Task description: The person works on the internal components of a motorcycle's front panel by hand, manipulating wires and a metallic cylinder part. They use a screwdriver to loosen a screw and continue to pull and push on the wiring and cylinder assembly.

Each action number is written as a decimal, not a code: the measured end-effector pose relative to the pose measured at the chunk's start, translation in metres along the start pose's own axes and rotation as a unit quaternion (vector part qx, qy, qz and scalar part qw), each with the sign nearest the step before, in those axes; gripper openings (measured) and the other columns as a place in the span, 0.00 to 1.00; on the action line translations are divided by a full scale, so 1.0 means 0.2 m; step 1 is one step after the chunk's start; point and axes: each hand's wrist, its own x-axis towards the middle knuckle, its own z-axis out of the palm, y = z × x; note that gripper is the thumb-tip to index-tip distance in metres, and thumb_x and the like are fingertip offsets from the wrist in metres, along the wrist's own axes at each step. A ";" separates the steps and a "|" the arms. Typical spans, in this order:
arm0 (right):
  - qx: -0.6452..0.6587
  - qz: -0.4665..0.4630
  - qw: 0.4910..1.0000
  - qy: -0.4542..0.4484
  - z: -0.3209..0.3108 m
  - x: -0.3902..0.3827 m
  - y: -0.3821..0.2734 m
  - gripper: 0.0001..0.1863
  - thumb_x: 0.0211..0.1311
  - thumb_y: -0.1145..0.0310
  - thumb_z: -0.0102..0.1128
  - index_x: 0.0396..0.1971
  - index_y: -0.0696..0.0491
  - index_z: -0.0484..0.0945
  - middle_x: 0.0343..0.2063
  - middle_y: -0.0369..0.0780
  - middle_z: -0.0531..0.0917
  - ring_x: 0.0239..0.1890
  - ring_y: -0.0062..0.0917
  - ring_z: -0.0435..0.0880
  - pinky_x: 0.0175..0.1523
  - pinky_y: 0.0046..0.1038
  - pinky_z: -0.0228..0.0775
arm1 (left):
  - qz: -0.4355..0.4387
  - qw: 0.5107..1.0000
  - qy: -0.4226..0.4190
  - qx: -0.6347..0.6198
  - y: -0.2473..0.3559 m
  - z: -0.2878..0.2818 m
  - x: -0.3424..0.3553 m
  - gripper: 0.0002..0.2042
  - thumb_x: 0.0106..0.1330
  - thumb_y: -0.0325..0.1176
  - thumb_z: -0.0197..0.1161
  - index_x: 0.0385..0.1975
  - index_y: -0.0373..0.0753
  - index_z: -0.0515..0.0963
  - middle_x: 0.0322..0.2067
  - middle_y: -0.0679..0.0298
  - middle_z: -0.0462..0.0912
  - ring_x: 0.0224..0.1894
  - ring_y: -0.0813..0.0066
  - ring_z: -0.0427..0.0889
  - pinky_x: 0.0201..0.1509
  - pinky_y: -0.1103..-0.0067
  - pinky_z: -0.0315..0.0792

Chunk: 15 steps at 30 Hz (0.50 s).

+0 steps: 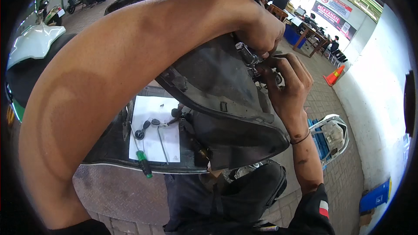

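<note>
Beyond the top edge of a dusty black scooter body panel (209, 74), both my hands work close together. A shiny cylindrical metal part (246, 54) sits there, beside the panel's far edge. My left hand (263, 30) reaches across from the left with its fingers curled down just behind that part; what they grip is hidden. Around the assembly's right side, my right hand (291, 76) bends its fingers inward in a pinch, touching the dark parts below the metal cylinder. Its fingertips are partly hidden, so what it pinches cannot be made out.
A white paper (148, 148) on the black footboard carries a key fob (139, 134), a metal rod (163, 146) and a green-handled screwdriver (143, 163). A blue-and-white stool-like item (333, 137), an orange cone (334, 75) and a white wall (379, 78) stand right. Scooters and seated people are farther off.
</note>
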 end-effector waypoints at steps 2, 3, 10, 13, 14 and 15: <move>0.005 -0.010 1.000 0.003 0.01 -0.01 0.02 0.14 0.49 0.73 0.80 0.35 0.53 0.85 0.32 0.40 0.84 0.33 0.36 0.85 0.35 0.36 0.75 | -0.013 1.000 0.000 -0.013 0.01 0.00 -0.01 0.14 0.63 0.28 0.67 0.46 0.31 0.89 0.35 0.46 0.91 0.37 0.60 0.88 0.46 0.65 0.77; 0.005 -0.010 1.000 0.002 0.01 -0.01 0.02 0.14 0.49 0.73 0.80 0.35 0.53 0.85 0.32 0.40 0.84 0.33 0.36 0.85 0.35 0.36 0.75 | -0.018 1.000 -0.005 -0.014 0.01 0.00 0.00 0.13 0.63 0.28 0.66 0.46 0.31 0.89 0.35 0.47 0.91 0.37 0.60 0.88 0.46 0.65 0.77; 0.045 0.023 0.999 -0.010 -0.04 0.00 -0.07 0.12 0.54 0.81 0.76 0.39 0.55 0.89 0.35 0.42 0.89 0.35 0.36 0.91 0.40 0.32 0.80 | -0.019 1.000 -0.011 -0.004 0.01 -0.01 0.00 0.15 0.63 0.27 0.66 0.49 0.33 0.89 0.38 0.46 0.91 0.40 0.58 0.89 0.48 0.64 0.78; 0.046 0.036 0.998 -0.020 -0.04 0.00 -0.07 0.13 0.54 0.81 0.77 0.40 0.55 0.89 0.36 0.43 0.90 0.35 0.36 0.91 0.41 0.32 0.80 | -0.014 1.000 -0.004 -0.006 0.00 0.00 0.00 0.16 0.63 0.28 0.67 0.49 0.33 0.89 0.40 0.46 0.91 0.42 0.58 0.90 0.50 0.65 0.78; 0.049 0.045 0.997 -0.024 -0.04 -0.01 -0.07 0.13 0.53 0.80 0.77 0.40 0.55 0.89 0.37 0.43 0.90 0.36 0.36 0.91 0.41 0.33 0.80 | -0.012 1.000 -0.003 -0.007 0.00 0.00 0.01 0.16 0.63 0.28 0.67 0.49 0.33 0.89 0.40 0.46 0.91 0.42 0.58 0.90 0.50 0.65 0.78; 0.049 0.045 0.998 -0.024 -0.04 -0.01 -0.06 0.13 0.53 0.80 0.77 0.40 0.55 0.89 0.37 0.43 0.90 0.36 0.36 0.91 0.41 0.33 0.80 | -0.023 1.000 -0.013 -0.001 0.00 -0.01 0.00 0.15 0.66 0.33 0.68 0.49 0.33 0.89 0.43 0.47 0.91 0.46 0.55 0.89 0.53 0.62 0.77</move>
